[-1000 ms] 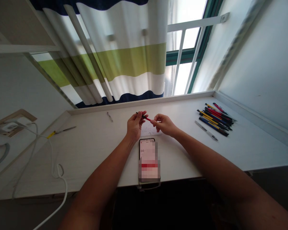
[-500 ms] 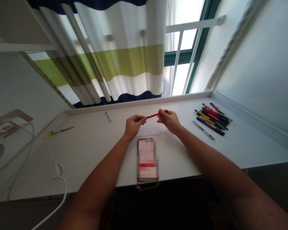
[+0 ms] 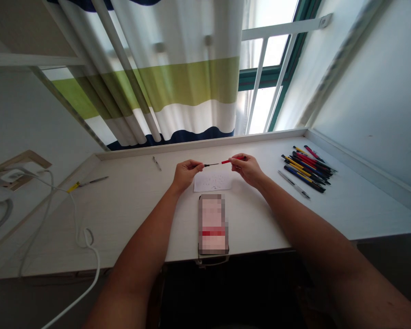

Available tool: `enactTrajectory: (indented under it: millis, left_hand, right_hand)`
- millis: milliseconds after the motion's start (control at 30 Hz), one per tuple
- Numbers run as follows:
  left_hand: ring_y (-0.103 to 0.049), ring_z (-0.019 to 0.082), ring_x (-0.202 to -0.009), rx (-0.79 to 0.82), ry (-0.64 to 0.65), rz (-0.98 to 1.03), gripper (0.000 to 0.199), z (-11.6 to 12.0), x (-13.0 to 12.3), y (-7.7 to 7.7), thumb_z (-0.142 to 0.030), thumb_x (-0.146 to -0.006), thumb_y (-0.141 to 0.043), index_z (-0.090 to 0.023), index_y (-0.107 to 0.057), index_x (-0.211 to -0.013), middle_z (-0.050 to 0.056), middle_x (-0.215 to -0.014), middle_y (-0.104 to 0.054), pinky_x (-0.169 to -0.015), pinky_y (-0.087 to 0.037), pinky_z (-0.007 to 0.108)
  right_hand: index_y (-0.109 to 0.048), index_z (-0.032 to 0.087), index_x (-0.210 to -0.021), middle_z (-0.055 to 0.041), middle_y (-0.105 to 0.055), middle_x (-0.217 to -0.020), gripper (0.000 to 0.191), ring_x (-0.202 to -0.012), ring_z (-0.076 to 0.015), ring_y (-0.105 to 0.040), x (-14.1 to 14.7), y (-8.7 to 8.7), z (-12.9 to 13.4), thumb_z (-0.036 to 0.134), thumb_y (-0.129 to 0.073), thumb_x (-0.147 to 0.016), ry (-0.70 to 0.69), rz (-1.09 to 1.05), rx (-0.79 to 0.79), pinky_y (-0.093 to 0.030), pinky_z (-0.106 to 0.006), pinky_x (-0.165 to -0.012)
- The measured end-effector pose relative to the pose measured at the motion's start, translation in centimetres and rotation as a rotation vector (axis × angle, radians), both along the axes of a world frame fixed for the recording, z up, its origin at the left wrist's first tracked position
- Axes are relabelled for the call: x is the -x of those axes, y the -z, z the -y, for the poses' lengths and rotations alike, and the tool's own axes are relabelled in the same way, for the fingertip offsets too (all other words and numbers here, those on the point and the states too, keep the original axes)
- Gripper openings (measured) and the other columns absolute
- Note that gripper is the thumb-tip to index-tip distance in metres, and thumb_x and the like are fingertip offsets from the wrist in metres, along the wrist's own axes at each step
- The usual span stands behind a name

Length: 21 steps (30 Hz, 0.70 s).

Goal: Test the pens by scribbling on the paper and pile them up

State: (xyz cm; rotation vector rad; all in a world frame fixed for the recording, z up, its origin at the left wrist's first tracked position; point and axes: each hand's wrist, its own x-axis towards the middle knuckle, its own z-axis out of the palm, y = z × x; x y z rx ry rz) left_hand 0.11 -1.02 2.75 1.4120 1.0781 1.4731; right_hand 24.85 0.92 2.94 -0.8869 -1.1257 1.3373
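Note:
My left hand [image 3: 186, 174] is closed in a pinch on the black end of a thin dark pen refill [image 3: 211, 164], which points to the right. Opposite it, my right hand [image 3: 247, 168] grips a red pen barrel [image 3: 225, 161] with its fingertips. A small gap separates the refill from the barrel's open end, and the two are roughly in line. Below them on the desk lies a white slip of paper [image 3: 212, 183] with small marks, too fine to read. Nearer to me is a phone [image 3: 213, 244], its screen lit and blurred out.
A pile of red, yellow, blue and black pens [image 3: 310, 165] lies to the right, beside a clear pen [image 3: 294, 185]. Another pen [image 3: 156, 163] rests at the back left. At left are a yellow-ended pen [image 3: 89, 182] and a white cable [image 3: 95, 256] crossing the desk's front edge.
The red pen has come apart: my left hand has drawn the refill leftward out of the barrel. More of the paper shows now. The view has shifted slightly.

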Motion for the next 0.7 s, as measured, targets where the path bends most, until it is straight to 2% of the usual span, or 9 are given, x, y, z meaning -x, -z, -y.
enactTrajectory:
  millis: [167, 333, 433, 500, 700]
  left_hand:
    - [-0.068, 0.021, -0.077, 0.072, 0.016, -0.145, 0.025, -0.6, 2.0, 0.3, -0.032, -0.062, -0.095, -0.019, -0.081, -0.078, 0.008, -0.082, -0.078, -0.084, -0.053, 0.038]
    - [-0.066, 0.021, -0.079, -0.058, 0.049, -0.246, 0.019, 0.0, 1.3, -0.5, -0.030, -0.065, -0.092, -0.023, -0.082, -0.079, 0.007, -0.087, -0.079, -0.085, -0.054, 0.038]
    - [-0.067, 0.023, -0.084, -0.111, 0.089, -0.265, 0.020, 0.4, 0.6, -1.1, -0.028, -0.065, -0.091, -0.024, -0.082, -0.082, 0.007, -0.091, -0.079, -0.086, -0.054, 0.039]
    - [-0.066, 0.023, -0.084, -0.090, 0.093, -0.268, 0.020, 0.5, 0.5, -1.3, -0.027, -0.064, -0.091, -0.023, -0.082, -0.082, 0.008, -0.092, -0.078, -0.088, -0.054, 0.040]
    - [-0.068, 0.025, -0.090, 0.023, -0.009, -0.150, 0.021, -0.3, 2.0, -1.0, -0.019, -0.063, -0.092, -0.022, -0.079, -0.079, 0.007, -0.089, -0.077, -0.101, -0.048, 0.044]
  right_hand:
    - [-0.067, 0.020, -0.077, 0.0004, -0.064, -0.072, 0.036, -0.062, -0.0118, -0.056, -0.8, -0.4, -0.5, 0.033, -0.096, -0.060, 0.074, -0.047, -0.032, -0.054, -0.033, -0.064]
    - [-0.069, 0.020, -0.077, 0.0001, -0.064, -0.072, 0.031, -0.062, -0.0121, -0.056, -0.2, 0.2, -0.3, 0.033, -0.094, -0.063, 0.045, 0.047, -0.051, -0.053, -0.032, -0.063]
    - [-0.072, 0.020, -0.079, -0.0015, -0.068, -0.075, 0.031, -0.064, -0.0130, -0.058, 0.3, 0.7, 0.0, 0.038, -0.093, -0.064, 0.004, 0.126, -0.069, -0.053, -0.032, -0.063]
    - [-0.073, 0.020, -0.080, -0.0019, -0.069, -0.074, 0.033, -0.064, -0.0133, -0.059, 0.4, 0.8, 0.1, 0.041, -0.093, -0.065, -0.022, 0.155, -0.071, -0.053, -0.031, -0.062]
    - [-0.073, 0.020, -0.080, -0.0019, -0.068, -0.074, 0.031, -0.064, -0.0130, -0.058, 0.0, 1.4, -0.4, 0.042, -0.091, -0.067, -0.013, 0.175, -0.068, -0.054, -0.031, -0.063]
